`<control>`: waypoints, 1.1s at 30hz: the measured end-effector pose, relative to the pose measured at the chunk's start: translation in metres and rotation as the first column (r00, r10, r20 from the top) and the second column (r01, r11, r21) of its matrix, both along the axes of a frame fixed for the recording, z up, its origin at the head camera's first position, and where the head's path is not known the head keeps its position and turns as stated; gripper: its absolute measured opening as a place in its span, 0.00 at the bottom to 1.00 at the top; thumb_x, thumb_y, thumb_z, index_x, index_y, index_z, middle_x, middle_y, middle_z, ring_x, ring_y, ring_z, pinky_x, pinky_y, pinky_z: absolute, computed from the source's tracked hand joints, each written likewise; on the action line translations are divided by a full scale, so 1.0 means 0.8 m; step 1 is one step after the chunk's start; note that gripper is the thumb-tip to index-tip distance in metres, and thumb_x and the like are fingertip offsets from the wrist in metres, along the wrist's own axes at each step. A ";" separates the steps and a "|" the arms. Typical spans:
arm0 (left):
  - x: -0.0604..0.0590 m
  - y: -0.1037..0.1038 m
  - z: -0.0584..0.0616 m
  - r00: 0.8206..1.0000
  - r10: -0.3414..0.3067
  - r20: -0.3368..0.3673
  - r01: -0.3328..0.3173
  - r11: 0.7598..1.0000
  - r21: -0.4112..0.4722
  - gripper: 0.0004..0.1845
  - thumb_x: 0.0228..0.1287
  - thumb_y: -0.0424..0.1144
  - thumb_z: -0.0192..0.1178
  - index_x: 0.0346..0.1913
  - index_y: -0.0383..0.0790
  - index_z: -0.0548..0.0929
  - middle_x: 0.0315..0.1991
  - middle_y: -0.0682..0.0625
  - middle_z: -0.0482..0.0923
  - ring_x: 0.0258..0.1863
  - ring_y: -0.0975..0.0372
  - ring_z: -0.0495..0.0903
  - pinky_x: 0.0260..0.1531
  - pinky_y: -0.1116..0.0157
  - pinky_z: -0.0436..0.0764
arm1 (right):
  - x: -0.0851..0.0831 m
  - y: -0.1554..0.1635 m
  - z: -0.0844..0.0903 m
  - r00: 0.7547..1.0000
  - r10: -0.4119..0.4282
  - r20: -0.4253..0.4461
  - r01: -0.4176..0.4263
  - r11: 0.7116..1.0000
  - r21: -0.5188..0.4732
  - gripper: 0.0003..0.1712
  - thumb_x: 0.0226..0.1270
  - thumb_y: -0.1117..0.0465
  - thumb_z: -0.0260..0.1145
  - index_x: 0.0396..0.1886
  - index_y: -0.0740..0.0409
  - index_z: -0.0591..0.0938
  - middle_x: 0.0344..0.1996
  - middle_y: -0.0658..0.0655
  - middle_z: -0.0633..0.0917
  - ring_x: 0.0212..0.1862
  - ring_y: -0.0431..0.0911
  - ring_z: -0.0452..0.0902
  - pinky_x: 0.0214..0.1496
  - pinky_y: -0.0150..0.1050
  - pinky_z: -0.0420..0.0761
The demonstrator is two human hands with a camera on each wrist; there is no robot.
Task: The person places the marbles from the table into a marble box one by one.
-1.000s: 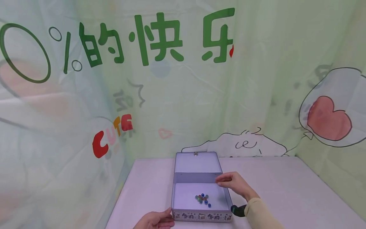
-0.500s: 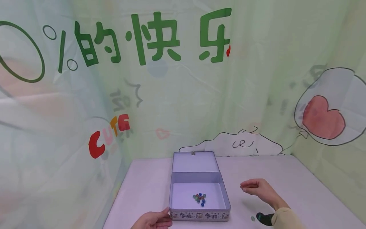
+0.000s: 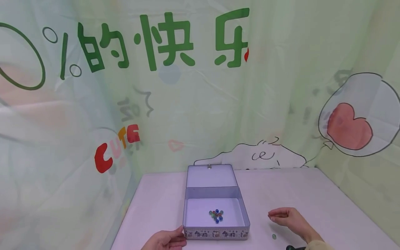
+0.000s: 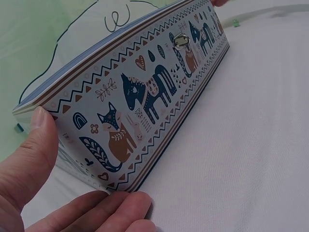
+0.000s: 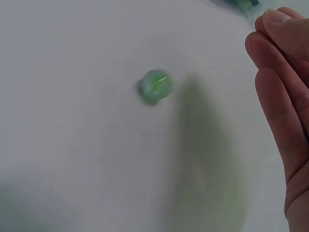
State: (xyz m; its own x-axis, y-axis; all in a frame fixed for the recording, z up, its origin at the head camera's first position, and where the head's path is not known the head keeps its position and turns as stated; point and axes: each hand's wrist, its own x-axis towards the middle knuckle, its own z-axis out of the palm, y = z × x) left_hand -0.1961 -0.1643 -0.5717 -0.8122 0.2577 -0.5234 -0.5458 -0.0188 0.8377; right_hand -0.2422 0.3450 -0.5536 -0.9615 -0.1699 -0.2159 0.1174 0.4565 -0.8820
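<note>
An opened tin box [image 3: 215, 233] with an animal-patterned front stands on the table, its lid [image 3: 211, 176] tipped back. Inside it, several small glass marbles [image 3: 216, 215] lie in a cluster. My left hand [image 3: 165, 239] holds the box's near left corner; in the left wrist view the thumb presses near the top rim and the fingers lie at the bottom edge. To the right of the box, my right hand [image 3: 289, 219] hovers over the table, thumb and fingertips close together, nothing visible between them. A single green marble [image 5: 155, 86] lies on the table below that hand, apart from it.
A white-covered table [image 3: 287, 187] extends on both sides of the box. Printed curtains [image 3: 200, 104] surround it at the back and sides. A dark band [image 3: 295, 248] sits by the right sleeve.
My right hand has moved from over the box's right rim out to the right, then lower toward the green marble. One blue marble in the box has rolled closer to the cluster.
</note>
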 end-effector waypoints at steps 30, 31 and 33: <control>-0.001 0.000 0.003 0.999 0.027 0.032 -0.027 0.999 0.019 0.36 0.62 0.55 0.72 0.54 0.20 0.81 0.45 0.38 0.88 0.43 0.60 0.89 0.53 0.63 0.88 | 0.030 -0.005 -0.047 0.999 0.020 0.031 -0.020 1.000 0.016 0.19 0.64 0.62 0.74 0.49 0.71 0.85 0.42 0.61 0.91 0.45 0.48 0.88 0.48 0.43 0.90; 0.000 0.000 0.002 0.999 0.023 0.022 -0.024 1.000 0.014 0.36 0.62 0.55 0.72 0.54 0.20 0.81 0.44 0.39 0.89 0.44 0.59 0.89 0.53 0.63 0.88 | 0.030 -0.005 -0.046 0.999 0.016 0.037 -0.017 1.000 0.017 0.19 0.65 0.62 0.74 0.50 0.71 0.85 0.43 0.61 0.91 0.45 0.49 0.88 0.48 0.43 0.90; 0.001 -0.001 0.001 1.000 0.018 0.008 -0.018 1.000 0.005 0.37 0.61 0.56 0.72 0.53 0.20 0.82 0.44 0.40 0.89 0.44 0.58 0.89 0.52 0.62 0.88 | 0.030 -0.006 -0.042 0.999 -0.006 0.039 0.005 1.000 0.015 0.19 0.64 0.63 0.74 0.50 0.71 0.85 0.43 0.61 0.91 0.45 0.49 0.88 0.49 0.44 0.90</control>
State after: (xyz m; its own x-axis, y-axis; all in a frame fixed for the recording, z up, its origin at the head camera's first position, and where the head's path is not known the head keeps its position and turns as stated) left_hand -0.1951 -0.1648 -0.5712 -0.8126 0.2455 -0.5287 -0.5520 -0.0329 0.8332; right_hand -0.2186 0.3401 -0.5874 -0.9533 -0.1613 -0.2555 0.1539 0.4685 -0.8699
